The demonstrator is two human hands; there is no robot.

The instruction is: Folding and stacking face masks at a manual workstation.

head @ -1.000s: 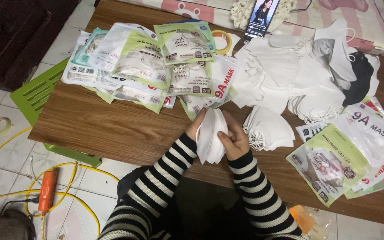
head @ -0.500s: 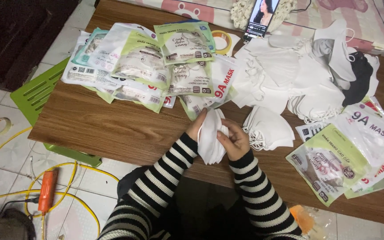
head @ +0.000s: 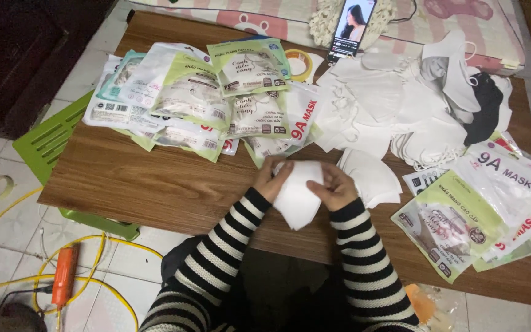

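- My left hand and right hand pinch a white mask between them, above the near table edge.
- The wooden table bears packet piles and loose masks.
- Below-left, a tiled floor with yellow cable.

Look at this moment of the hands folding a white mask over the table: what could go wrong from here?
1. The white mask is held past the table edge by the left hand and right hand; dropped, it may land on the floor.
2. The piled mask packets overlap loosely and could slide.
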